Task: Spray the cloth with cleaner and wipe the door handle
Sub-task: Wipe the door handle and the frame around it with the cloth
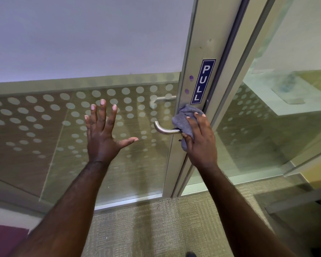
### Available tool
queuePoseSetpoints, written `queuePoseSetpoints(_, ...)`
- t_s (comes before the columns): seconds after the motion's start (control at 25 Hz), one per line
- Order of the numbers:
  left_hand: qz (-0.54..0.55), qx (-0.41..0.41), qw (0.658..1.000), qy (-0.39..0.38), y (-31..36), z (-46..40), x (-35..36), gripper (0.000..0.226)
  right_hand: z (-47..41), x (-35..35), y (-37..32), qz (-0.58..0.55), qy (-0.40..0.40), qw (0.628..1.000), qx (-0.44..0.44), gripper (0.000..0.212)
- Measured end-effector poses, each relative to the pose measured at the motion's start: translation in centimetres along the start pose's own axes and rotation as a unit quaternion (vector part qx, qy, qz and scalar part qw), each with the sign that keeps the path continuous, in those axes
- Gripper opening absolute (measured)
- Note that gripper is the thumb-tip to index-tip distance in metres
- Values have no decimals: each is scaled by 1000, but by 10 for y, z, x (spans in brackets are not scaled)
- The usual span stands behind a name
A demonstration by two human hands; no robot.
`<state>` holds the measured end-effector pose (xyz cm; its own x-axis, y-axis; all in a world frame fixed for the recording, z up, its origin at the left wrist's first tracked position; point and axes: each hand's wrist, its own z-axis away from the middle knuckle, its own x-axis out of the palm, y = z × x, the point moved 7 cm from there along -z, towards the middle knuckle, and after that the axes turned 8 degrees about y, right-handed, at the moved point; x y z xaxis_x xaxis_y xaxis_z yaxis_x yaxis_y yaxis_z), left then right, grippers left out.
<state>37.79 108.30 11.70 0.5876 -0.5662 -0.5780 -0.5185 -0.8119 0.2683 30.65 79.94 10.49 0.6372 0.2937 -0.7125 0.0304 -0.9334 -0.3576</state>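
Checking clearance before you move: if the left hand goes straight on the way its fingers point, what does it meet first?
Most likely the dotted glass pane of the door; the left hand is open and nothing lies between. How far off the glass is, one view cannot tell.

A glass door [119, 127], frosted with pale dots, carries a curved metal lever handle [163, 129] on its aluminium stile [191, 58] at about 3 o'clock of the pane. A grey cloth [183, 119] is pressed over the handle's base. A blue "PULL" sticker [203, 81] sits on the stile just above, at 12 o'clock from the cloth. Beige carpet [156, 219] lies below.
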Motion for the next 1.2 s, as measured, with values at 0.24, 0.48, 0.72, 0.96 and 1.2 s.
queuePoseSetpoints(0.24,-7,-3,1000,-3,0,-1,0,110,5,3,-18,-54,25,996,61,54)
queuePoseSetpoints(0.48,-17,-3,1000,0,2,0,1,109,19,33,-105,72,45,996,-36,65)
queuePoseSetpoints(0.72,-21,6,1000,2,3,0,-1,110,19,24,-79,131,91,964,-214,66)
queuePoseSetpoints(0.96,-20,0,1000,-6,2,0,-2,108,19,-3,-26,72,109,966,-224,49)
queuePoseSetpoints(1.2,-13,-14,1000,-3,4,-1,-2,110,0,-29,19,59,77,984,-152,52)
